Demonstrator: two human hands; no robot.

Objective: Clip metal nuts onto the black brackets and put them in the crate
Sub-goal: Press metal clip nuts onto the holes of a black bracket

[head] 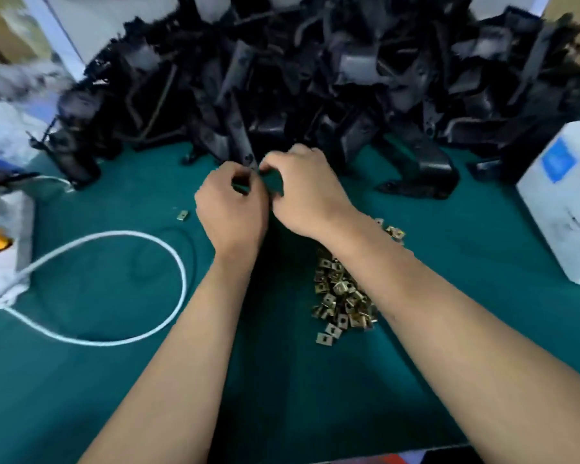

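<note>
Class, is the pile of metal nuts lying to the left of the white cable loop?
No, the metal nuts lie right of the white cable.

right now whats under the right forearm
Brass metal nuts heaped on the green mat; the right forearm covers the heap's middle, so its full extent is hidden.

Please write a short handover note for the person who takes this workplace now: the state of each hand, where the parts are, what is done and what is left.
Left hand: fingers curled, pinching at the lower end of a black bracket; whether it holds a nut is hidden.
Right hand: fingers curled at the same spot, opposite the left.
Bracket pile: large heap at the far edge of the green table.
Nut pile: under the right forearm; one stray nut lies left of the left hand.
Crate: not in view.
Done: no finished brackets can be seen.
Left: finish this clip, put the bracket in the crate, then work through the heap.
</note>
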